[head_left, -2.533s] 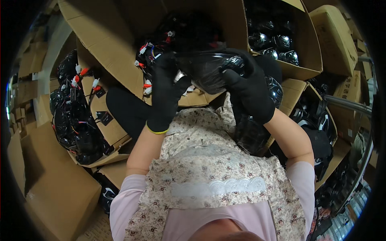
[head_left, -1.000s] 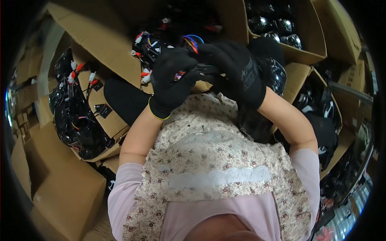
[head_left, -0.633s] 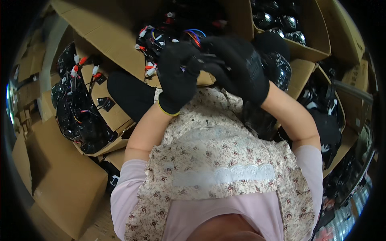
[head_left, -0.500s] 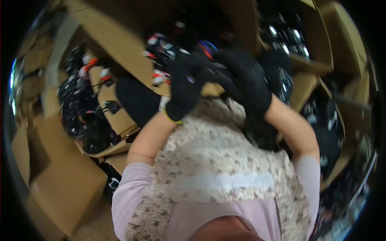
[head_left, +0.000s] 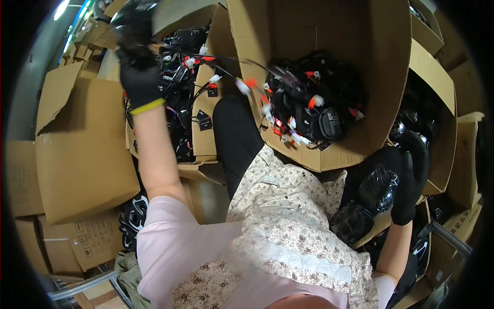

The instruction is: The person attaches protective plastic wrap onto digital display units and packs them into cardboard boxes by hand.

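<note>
Black-gloved, the left hand grips a shiny black bundle, raised at the far end of a carton of wired parts; blur hides its fingers. Between the hands, a larger box holds tangled black devices with red-and-white plugs. Fingers fairly straight, the right hand hangs beside plastic-wrapped packages; whether it holds anything cannot be told.

Left arm outstretched forward, left hand blurred, seemingly curled; right hand off rightward, fingers forward.
</note>
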Available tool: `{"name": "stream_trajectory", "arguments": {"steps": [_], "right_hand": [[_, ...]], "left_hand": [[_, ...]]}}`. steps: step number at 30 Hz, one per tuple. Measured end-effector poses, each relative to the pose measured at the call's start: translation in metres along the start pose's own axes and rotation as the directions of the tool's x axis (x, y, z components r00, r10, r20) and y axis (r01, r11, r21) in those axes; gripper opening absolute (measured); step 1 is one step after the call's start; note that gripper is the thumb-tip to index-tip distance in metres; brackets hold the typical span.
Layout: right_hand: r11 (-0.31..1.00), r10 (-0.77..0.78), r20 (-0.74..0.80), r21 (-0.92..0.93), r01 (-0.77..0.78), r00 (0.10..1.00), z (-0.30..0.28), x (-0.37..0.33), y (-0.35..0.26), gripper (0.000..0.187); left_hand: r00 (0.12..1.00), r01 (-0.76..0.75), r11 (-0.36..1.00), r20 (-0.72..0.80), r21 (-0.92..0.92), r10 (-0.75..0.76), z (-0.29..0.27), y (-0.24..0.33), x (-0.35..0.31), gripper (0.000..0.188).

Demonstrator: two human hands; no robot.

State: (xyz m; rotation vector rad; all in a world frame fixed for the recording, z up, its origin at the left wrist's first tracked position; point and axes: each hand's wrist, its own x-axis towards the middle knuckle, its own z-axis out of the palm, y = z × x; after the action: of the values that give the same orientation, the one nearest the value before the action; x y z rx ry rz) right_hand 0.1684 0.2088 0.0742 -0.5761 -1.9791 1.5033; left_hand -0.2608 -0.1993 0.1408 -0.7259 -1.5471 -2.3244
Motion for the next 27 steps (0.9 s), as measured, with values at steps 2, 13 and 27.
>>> {"name": "stream_trajectory", "arguments": {"steps": [2,13,27], "right_hand": [[0.999,0.021,0.002,-0.026,-0.021,1.0,-0.016,-0.001,0.007,0.038],[0.895,-0.007,0.674,-0.325,0.305,0.739,0.076,0.046,0.064,0.028],[0.436,-0.178,0.568,-0.687,0.581,0.804,0.257,0.09,0.146,0.077]], "left_hand": [[0.983,0.096,0.84,-0.084,-0.535,-0.166,-0.047,0.0,0.056,0.035],[0.685,0.716,0.415,0.679,-0.561,-0.263,0.08,-0.021,0.002,0.043],[0.879,0.426,0.709,0.443,-0.562,-0.176,0.127,0.033,-0.043,0.038]]}}
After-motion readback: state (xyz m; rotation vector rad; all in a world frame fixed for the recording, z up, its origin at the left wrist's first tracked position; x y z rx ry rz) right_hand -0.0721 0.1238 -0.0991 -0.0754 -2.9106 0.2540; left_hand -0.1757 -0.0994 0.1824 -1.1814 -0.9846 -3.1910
